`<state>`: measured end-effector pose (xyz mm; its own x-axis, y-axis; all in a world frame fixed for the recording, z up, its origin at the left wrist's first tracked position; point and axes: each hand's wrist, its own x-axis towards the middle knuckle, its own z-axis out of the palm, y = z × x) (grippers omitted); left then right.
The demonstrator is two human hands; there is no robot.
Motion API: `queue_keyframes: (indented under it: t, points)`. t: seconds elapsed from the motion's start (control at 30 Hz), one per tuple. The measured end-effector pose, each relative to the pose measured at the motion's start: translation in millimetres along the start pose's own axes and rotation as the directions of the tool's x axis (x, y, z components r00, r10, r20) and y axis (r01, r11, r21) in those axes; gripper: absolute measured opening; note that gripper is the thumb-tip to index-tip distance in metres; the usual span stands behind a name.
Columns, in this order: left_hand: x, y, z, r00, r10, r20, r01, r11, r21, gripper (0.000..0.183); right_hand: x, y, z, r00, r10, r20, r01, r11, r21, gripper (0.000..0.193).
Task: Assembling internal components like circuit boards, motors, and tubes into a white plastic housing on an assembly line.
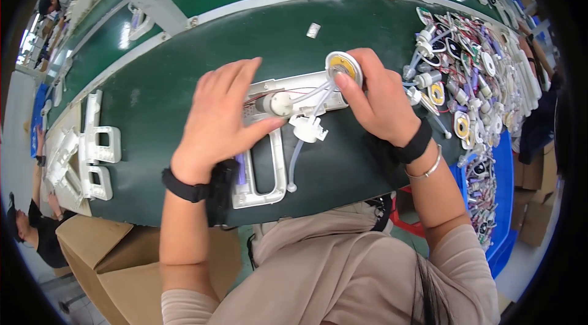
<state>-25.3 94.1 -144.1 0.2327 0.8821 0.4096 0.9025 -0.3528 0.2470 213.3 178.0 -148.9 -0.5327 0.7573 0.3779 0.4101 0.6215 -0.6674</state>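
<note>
A white plastic handle-shaped housing half [280,169] lies on the dark green bench in front of me. My right hand [383,98] pinches a round white-rimmed disc with a yellow face [343,64] over the housing's far right end. Over the left part, my left hand [220,114] has its fingers stretched out and its thumb beside a small cylindrical motor with a white cap [279,104]. Clear tubing [313,93] runs from that cap toward the disc. A white plastic fitting [307,128] with a hanging tube [294,166] lies across the housing. Purple shows under my left wrist.
To the right is a heap of wired motors, tubes and discs [471,80], spilling toward a blue bin [503,184]. White housings [101,144] lie at the left. A small white piece [313,30] sits farther back. Beyond the rail [275,2] runs a green line; cardboard stands lower left.
</note>
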Motion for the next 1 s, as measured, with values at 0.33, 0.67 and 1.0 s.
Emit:
queue_keyframes:
  t: [0.33, 0.67, 1.0]
  points:
    - [-29.3, -2.8, 15.2, 0.967, -0.149, 0.206, 0.137, 0.988, 0.072, 0.076, 12.1, 38.1, -5.0, 0.943, 0.295, 0.155, -0.270, 0.948, -0.167, 0.036]
    - [-33.0, 11.2, 17.4, 0.961, -0.195, 0.196, 0.175, 0.978, 0.112, 0.082, -9.3, 39.8, 16.9, 0.956, 0.283, 0.076, -0.247, 0.918, -0.311, 0.034]
    - [-35.1, 17.4, 13.2, 0.945, -0.208, 0.252, 0.189, 0.977, 0.099, 0.083, -17.2, 41.7, 14.6, 0.894, 0.377, 0.243, -0.274, 0.888, -0.369, 0.036]
